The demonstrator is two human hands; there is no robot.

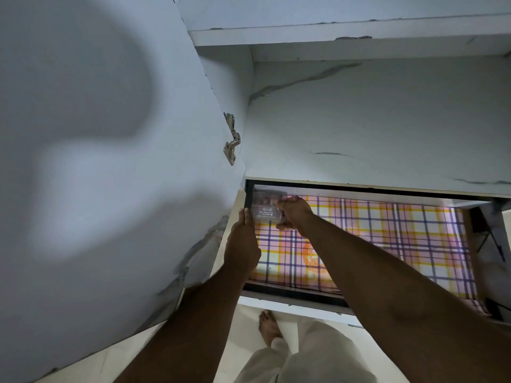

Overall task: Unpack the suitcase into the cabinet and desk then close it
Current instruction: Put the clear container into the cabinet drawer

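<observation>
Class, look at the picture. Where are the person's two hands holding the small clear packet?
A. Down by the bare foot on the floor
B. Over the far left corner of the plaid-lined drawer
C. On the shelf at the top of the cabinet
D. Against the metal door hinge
B: the left hand and right hand hold the clear packet between them above the far left corner of the plaid-lined drawer.

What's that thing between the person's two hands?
A small clear packet with printed text, held between the left hand and right hand over the checked drawer liner, in the head view.
</observation>
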